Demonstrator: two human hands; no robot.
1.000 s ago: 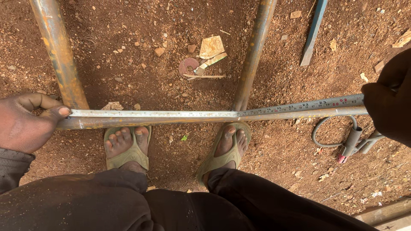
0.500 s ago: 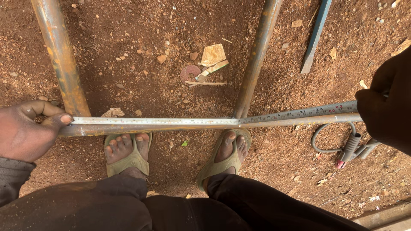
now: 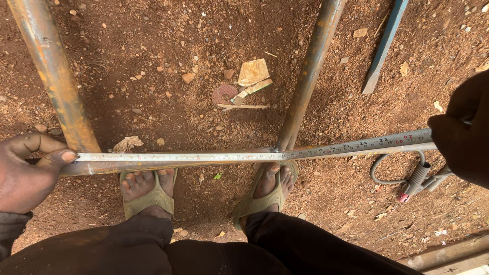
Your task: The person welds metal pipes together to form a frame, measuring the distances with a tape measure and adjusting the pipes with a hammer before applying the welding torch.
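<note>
tape measure blade: thin metal strip, pale painted finish, slightly glossy, smooth
horizontal pipe: metal, dull, rust-brown patches
left upright pipe: metal, rough, orange rust over grey
right upright pipe: metal, matt, streaked with rust
flat bar: metal, blue-grey, matt
ground: red-brown earth, gritty, strewn with small stones
sandals: olive rubber or plastic, matt, dusty
trousers: dark cloth, matt
grinding disc: reddish abrasive, rough
cable: grey, smooth rubbery sheath
</note>
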